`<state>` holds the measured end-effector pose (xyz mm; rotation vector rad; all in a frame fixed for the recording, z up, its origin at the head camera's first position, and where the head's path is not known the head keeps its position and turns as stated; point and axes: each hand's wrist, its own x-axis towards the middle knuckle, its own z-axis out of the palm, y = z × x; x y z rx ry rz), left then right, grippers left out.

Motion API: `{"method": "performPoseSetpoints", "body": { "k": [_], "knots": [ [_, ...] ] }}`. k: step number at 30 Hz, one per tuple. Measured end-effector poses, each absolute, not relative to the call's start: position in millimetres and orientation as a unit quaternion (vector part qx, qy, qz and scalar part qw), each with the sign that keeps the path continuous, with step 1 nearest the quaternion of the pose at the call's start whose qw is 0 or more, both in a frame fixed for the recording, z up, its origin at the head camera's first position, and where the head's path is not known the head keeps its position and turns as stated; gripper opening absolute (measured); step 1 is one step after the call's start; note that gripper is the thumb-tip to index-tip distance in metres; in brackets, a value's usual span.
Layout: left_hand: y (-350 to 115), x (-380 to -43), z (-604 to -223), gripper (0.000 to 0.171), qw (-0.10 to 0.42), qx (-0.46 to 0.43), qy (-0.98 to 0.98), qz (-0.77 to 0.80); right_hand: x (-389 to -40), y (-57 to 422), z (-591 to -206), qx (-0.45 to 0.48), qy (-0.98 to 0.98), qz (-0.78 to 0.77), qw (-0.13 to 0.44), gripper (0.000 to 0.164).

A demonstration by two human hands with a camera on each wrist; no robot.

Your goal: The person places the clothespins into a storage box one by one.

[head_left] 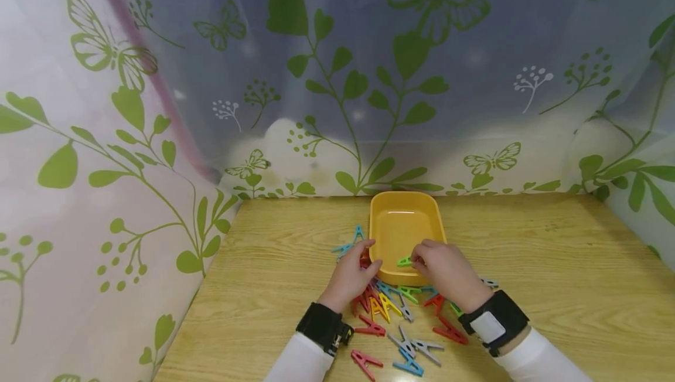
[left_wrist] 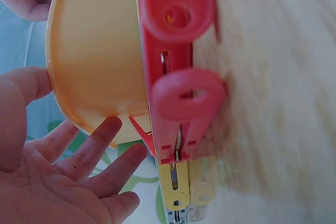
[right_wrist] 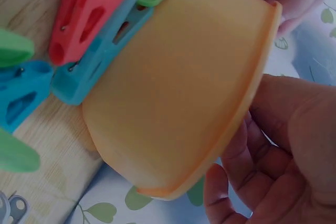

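A yellow plastic tub (head_left: 406,197) stands on the table, its outer wall close up in the left wrist view and in the right wrist view. My left hand (head_left: 348,273) is at its left side, with the thumb against the rim (left_wrist: 49,51) and the other fingers loosely spread beside the wall. Over the tub's near end, my right hand (head_left: 448,268) pinches a green clothespin (head_left: 404,262). In the right wrist view the tub's wall hides that clothespin from sight. Red clothespins (left_wrist: 181,103) lie beside the tub near my left hand.
Several loose clothespins in red, yellow, grey, blue and green lie before the tub, among them a pink one (head_left: 366,363) and a blue one (head_left: 408,363). Light blue clothespins (head_left: 345,248) lie left of it. A leaf-patterned curtain (head_left: 337,106) hangs behind the wooden table (head_left: 554,253).
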<state>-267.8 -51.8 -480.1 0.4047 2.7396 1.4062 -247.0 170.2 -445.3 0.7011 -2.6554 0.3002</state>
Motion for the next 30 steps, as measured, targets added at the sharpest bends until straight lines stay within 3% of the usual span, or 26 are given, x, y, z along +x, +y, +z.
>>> {"method": "performPoseSetpoints", "body": {
  "k": [14, 30],
  "knots": [
    [-50.7, -267.9, -480.7, 0.049, 0.018, 0.127, 0.882, 0.453, -255.8, 170.1, -441.8, 0.258, -0.954, 0.09, 0.127, 0.01],
    [-50.7, -268.2, -480.4, 0.05, 0.021, 0.121, 0.883, 0.453, -256.3, 171.2, -443.6, 0.255, -0.955, 0.083, 0.124, 0.005]
  ]
}}
